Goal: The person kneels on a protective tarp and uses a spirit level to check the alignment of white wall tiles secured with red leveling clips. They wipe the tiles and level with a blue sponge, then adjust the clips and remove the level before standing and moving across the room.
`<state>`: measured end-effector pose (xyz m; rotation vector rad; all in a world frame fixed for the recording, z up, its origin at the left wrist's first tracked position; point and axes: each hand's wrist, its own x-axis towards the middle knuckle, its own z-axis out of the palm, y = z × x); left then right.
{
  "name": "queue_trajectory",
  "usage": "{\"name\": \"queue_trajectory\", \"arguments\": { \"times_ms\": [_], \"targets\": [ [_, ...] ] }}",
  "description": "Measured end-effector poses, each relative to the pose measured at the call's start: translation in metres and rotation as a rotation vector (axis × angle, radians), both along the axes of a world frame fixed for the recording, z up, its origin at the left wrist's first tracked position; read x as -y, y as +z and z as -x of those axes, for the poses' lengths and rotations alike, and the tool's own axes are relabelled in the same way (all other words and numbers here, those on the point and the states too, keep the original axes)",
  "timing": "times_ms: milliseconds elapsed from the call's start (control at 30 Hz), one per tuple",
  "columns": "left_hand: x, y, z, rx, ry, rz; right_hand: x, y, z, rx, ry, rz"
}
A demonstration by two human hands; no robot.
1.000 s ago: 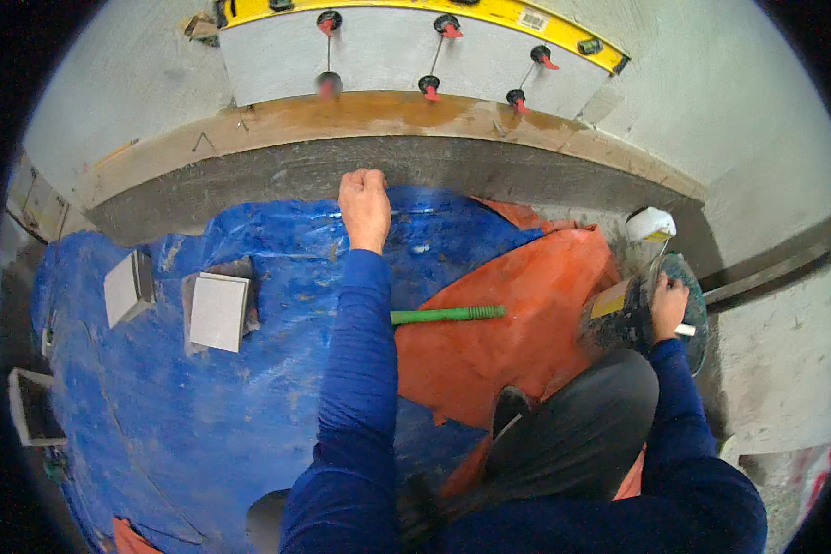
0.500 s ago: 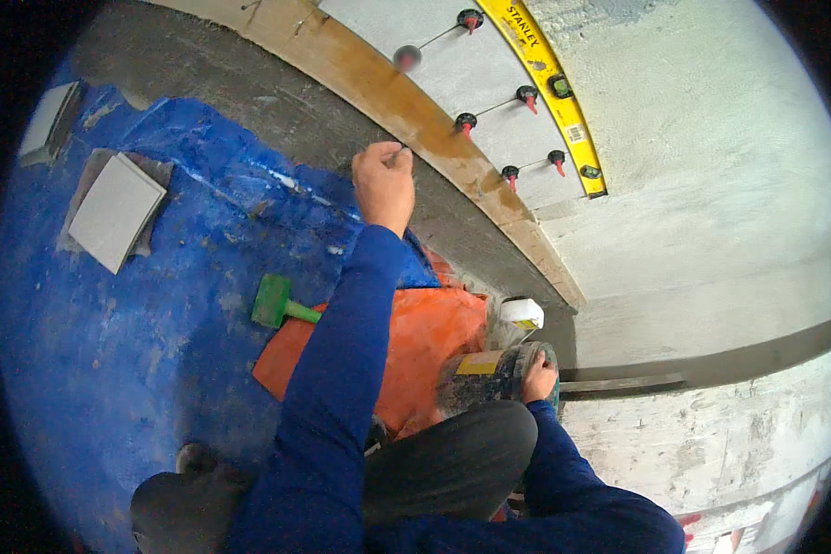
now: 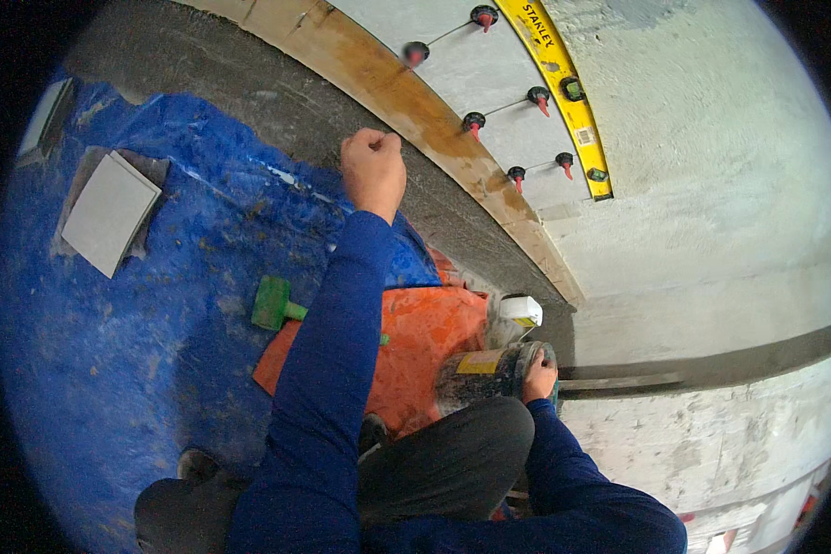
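Note:
My left hand (image 3: 373, 169) is a closed fist held out over the grey floor strip, at the edge of the blue tarp (image 3: 138, 342); I cannot tell whether anything small is pinched in it. My right hand (image 3: 538, 374) rests on the rim of a dirty dark bucket (image 3: 489, 374) with a yellow label, fingers curled over the edge. A green rubber mallet (image 3: 272, 303) lies on the tarp beside my left sleeve, its handle hidden under the arm. Grey wall tiles (image 3: 517, 83) carry red levelling clips (image 3: 474, 122) and a yellow spirit level (image 3: 563, 92).
An orange sheet (image 3: 425, 342) lies under the bucket. A white container (image 3: 521, 309) stands behind the bucket. A loose grey tile (image 3: 109, 212) lies on the tarp at the left, another tile (image 3: 46, 115) farther left. A wooden batten (image 3: 406, 83) runs under the tiles.
The view has swung further right, so the wall and level look more tilted. My left fist stays raised by the tarp edge; my right hand stays on the bucket.

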<state>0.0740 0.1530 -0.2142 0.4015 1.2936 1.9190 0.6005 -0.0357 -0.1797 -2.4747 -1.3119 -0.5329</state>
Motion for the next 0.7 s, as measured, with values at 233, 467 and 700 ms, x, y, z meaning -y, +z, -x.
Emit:
{"name": "queue_trajectory", "arguments": {
  "times_ms": [233, 467, 700],
  "targets": [
    [-0.005, 0.001, -0.012, -0.044, 0.054, -0.049, 0.005, 0.006, 0.019, 0.134, 0.066, 0.106],
    [-0.005, -0.015, -0.018, -0.007, -0.015, -0.069, 0.004, 0.004, 0.016, 0.066, 0.054, -0.002],
    [0.001, -0.026, -0.036, -0.068, 0.008, -0.056, 0.004, 0.004, 0.01, 0.062, 0.051, -0.02]
  ]
}}
